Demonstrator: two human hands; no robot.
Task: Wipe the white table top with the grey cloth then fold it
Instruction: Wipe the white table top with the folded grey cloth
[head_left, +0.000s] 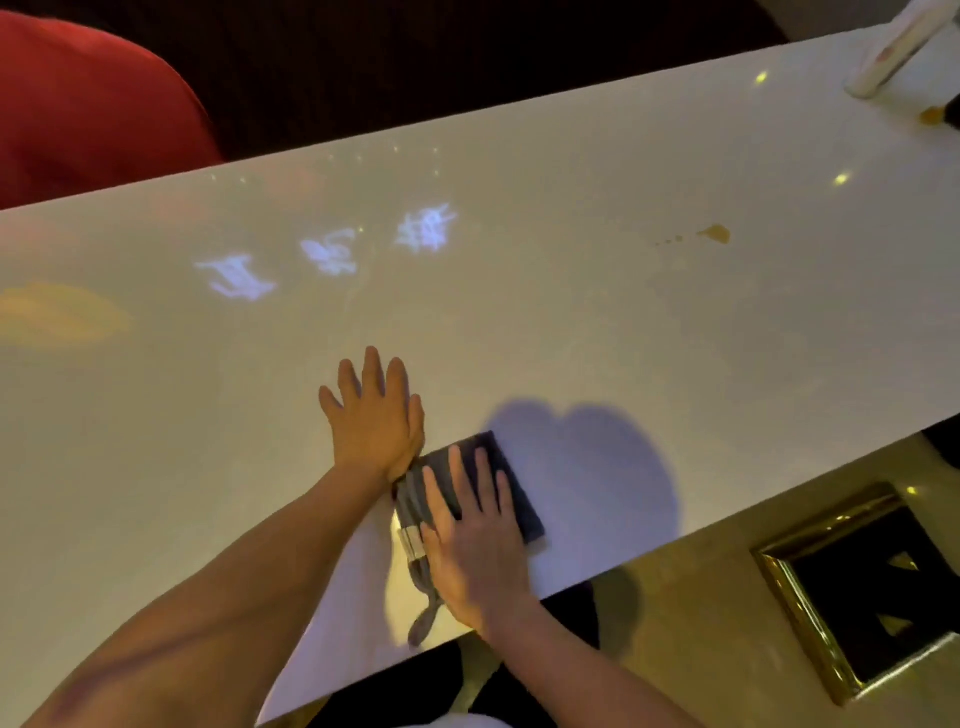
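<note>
The grey cloth (511, 486) lies folded into a small rectangle near the front edge of the white table top (571, 312). My right hand (475, 540) rests flat on the cloth's near half, fingers spread. Just left of the cloth, my left hand (374, 415) lies flat on the bare table with its fingers apart, its heel touching the cloth's left corner. A loose grey strip of the cloth (423, 618) sticks out toward the table's edge below my right hand.
A brown spill (716, 234) with small drops marks the table at the right. A white cylinder (893, 47) stands at the far right corner. Projected light shapes (332, 252) glow on the table. A red seat (93, 104) is behind the table; a gold-framed box (862, 587) sits on the floor.
</note>
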